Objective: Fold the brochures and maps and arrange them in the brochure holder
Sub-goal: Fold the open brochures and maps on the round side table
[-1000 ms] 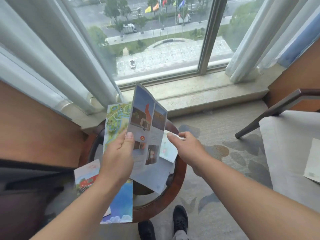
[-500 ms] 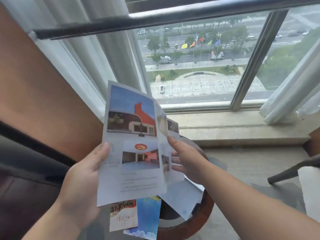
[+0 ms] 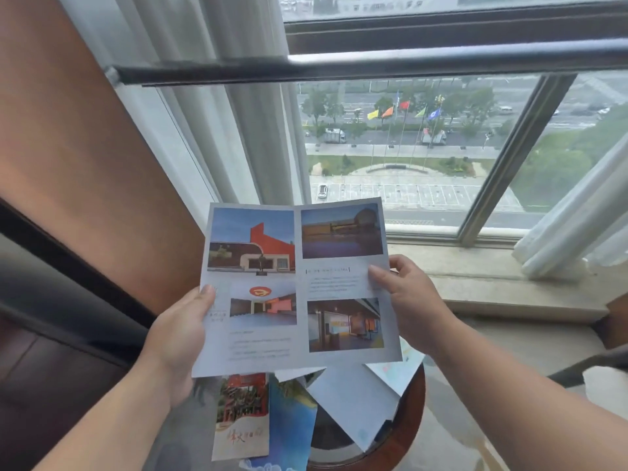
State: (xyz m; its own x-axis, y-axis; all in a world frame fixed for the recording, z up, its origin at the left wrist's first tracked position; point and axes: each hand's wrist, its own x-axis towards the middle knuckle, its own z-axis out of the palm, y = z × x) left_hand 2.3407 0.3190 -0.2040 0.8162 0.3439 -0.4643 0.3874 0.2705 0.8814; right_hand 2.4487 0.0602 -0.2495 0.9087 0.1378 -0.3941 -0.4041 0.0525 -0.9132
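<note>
I hold a white brochure (image 3: 295,287) with photos of a red building spread open in front of me, two panels showing. My left hand (image 3: 176,338) pinches its left edge with the thumb on top. My right hand (image 3: 407,300) grips its right edge. Below it, on a round wooden table (image 3: 407,426), lie a red folded brochure (image 3: 241,416), a blue map (image 3: 292,423) and a white unfolded sheet (image 3: 356,399). No brochure holder is visible.
A large window (image 3: 407,158) with a grey rail (image 3: 339,66) and sheer curtains (image 3: 217,107) fills the view ahead. A stone sill (image 3: 509,294) runs below it. A brown wall panel (image 3: 68,147) stands at the left. A dark chair arm (image 3: 591,365) is at the right.
The brochure went from half-folded to spread open and flat, my right hand moving out to its right edge. The camera tilted up, so the table sits lower in view.
</note>
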